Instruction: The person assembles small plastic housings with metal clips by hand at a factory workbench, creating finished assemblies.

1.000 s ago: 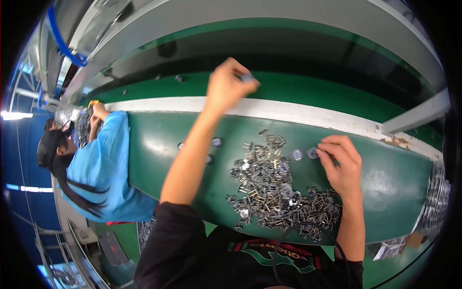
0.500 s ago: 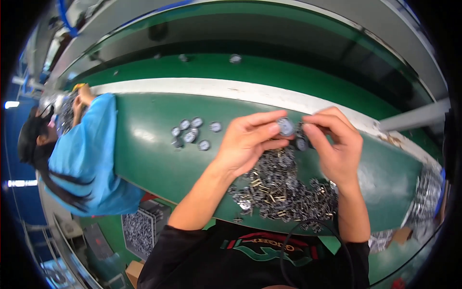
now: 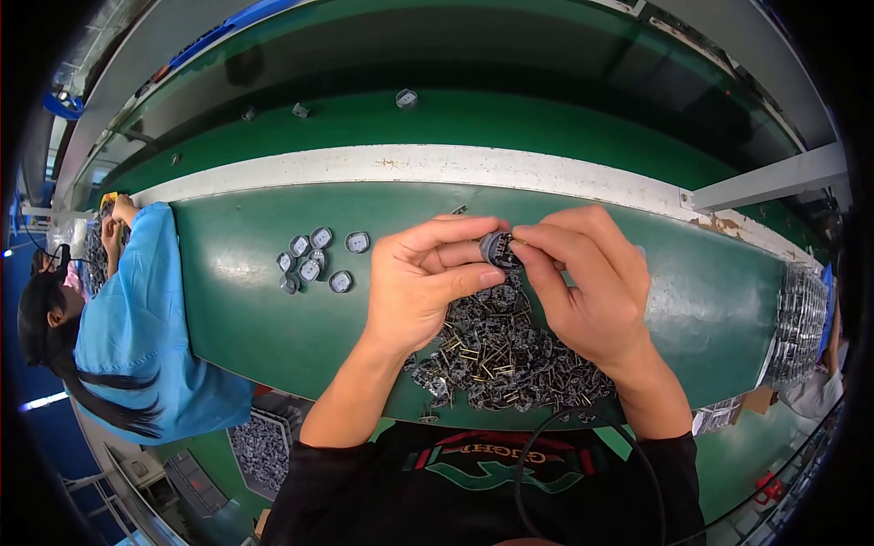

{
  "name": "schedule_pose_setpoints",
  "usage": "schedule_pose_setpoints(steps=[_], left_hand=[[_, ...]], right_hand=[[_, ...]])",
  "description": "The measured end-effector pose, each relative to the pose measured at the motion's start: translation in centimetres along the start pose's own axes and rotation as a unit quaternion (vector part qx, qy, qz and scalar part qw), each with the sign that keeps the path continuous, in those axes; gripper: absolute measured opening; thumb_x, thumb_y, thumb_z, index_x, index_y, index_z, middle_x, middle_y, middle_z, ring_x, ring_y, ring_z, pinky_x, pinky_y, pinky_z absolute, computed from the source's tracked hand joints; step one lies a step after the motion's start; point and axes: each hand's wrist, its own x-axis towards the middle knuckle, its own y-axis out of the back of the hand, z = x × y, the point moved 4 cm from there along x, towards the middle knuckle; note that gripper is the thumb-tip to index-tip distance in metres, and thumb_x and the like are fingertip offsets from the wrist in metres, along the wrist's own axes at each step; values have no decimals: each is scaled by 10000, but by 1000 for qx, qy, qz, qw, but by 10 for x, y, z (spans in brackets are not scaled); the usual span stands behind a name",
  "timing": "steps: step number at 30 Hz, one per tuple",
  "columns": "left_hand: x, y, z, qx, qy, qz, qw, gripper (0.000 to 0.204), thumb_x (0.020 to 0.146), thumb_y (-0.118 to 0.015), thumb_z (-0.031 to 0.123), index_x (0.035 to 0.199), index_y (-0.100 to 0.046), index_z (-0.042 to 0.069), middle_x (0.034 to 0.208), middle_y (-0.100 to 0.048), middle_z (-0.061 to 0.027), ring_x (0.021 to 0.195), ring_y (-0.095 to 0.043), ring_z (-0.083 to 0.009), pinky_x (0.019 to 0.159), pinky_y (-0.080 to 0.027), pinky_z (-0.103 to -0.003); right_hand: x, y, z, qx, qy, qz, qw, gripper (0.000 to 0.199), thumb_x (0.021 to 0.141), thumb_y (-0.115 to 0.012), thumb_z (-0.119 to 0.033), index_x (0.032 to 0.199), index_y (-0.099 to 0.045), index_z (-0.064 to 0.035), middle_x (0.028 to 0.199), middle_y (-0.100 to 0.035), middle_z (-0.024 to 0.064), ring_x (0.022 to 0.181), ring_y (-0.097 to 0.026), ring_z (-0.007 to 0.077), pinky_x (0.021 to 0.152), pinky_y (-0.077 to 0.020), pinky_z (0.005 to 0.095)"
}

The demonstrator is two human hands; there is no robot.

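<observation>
Your left hand (image 3: 410, 287) has it, a round dark-grey part (image 3: 497, 252), pinched between thumb and fingers above the far end of the pile! And right up against it, your right hand (image 3: 592, 282): thumb and forefinger nearly together at the part's edge, though whether they grip a tiny piece there, I can't tell. Below, that pile of small pinned pieces (image 3: 496, 355) spreads across the green worktop (image 3: 228, 246). Over to your left, a loose cluster of round grey parts (image 3: 310, 270); farther left, a co-worker in a blue top (image 3: 137, 337).
</observation>
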Motion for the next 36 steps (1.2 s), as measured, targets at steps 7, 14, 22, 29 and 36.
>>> schedule_pose_setpoints(steps=[7, 14, 22, 29, 36], left_hand=[[-5, 3, -5, 3, -12, 19, 1000, 422, 771, -683, -216, 1170, -642, -88, 1204, -631, -202, 1066, -677, -269, 889, -609, -346], [2, 11, -5, 13, 38, 77, 996, 355, 797, -673, -192, 1136, -665, -87, 1096, -694, -173, 975, -702, -229, 863, -599, -311], [120, 40, 36, 457, -43, 149, 876, 253, 825, -704, 2, 1073, -724, -41, 932, -738, -115, 837, -680, -123, 754, -543, -260], [274, 113, 13, 647, -60, 170, 741, 251, 807, -760, 188, 988, -774, 15, 817, -740, -102, 809, -698, -158, 742, -534, -278], [231, 57, 1, 699, -52, 96, 706, 484, 773, -783, 382, 1118, -719, 47, 1025, -698, -179, 977, -666, -319, 868, -533, -400]], right_hand=[[-9, -8, 0, -64, 41, -3, 997, 223, 690, -764, 41, 898, -696, -1, 756, -614, 64, 588, -609, 201, 474, -475, 301], [-13, -14, 9, -60, 56, 3, 997, 215, 768, -703, 25, 982, -702, 1, 782, -610, 77, 619, -613, 215, 507, -487, 309], [-17, 9, 64, -18, -80, -249, 965, 202, 834, -649, -4, 1030, -702, -7, 883, -635, 104, 818, -623, 292, 746, -510, 357], [-33, -26, 59, -42, -8, -214, 976, 295, 782, -649, -13, 1075, -671, -33, 992, -602, 65, 984, -591, 263, 845, -518, 369], [-50, -24, 85, -5, -68, -275, 959, 232, 801, -725, -60, 1010, -629, -28, 999, -595, 82, 976, -596, 273, 840, -509, 372]])
